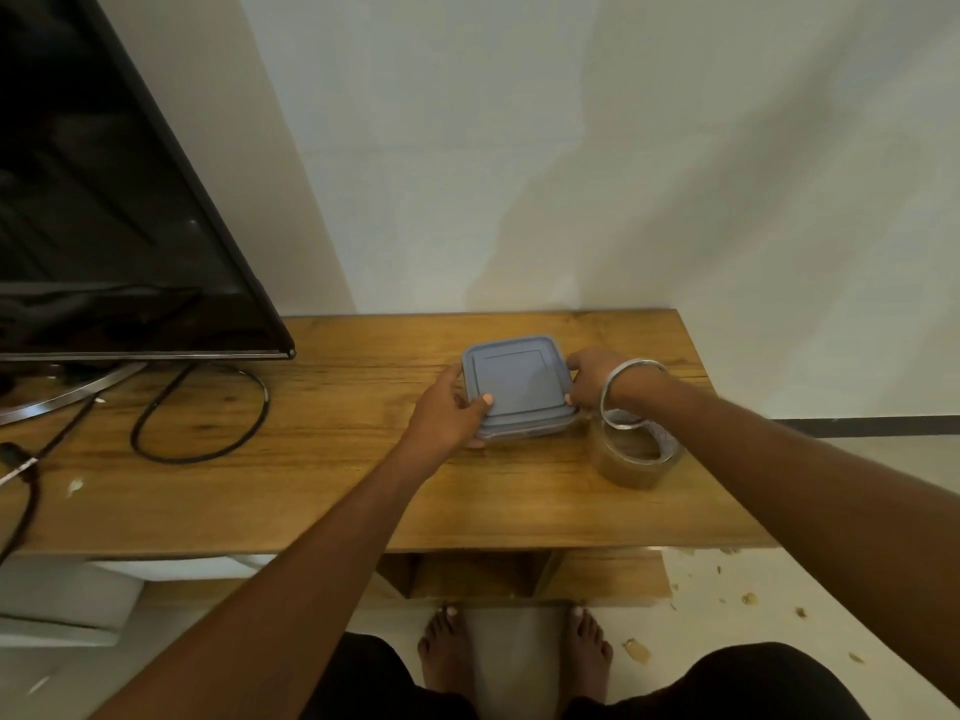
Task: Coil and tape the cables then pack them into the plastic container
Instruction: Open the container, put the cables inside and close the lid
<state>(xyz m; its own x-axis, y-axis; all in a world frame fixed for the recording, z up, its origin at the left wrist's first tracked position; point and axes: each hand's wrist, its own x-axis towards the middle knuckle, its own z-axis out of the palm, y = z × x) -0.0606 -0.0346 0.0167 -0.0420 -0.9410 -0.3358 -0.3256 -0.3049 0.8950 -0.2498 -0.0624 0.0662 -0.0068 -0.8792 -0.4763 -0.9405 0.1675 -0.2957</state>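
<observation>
A square plastic container with a blue-grey lid [517,379] sits on the wooden table [332,491], its lid on. My left hand [451,407] grips its left front corner, thumb on the lid. My right hand [592,379], with a silver bangle on the wrist, grips the right side, thumb at the lid's edge. A roll of brown tape [638,452] stands on the table just right of the container, below my right wrist. A black cable [205,413] loops on the table to the left. The container's contents are hidden.
A flat black TV [114,200] on a metal stand takes the table's left part. More black cable [21,491] hangs over the left front edge. A white wall stands behind the table. My bare feet and scraps on the floor show below.
</observation>
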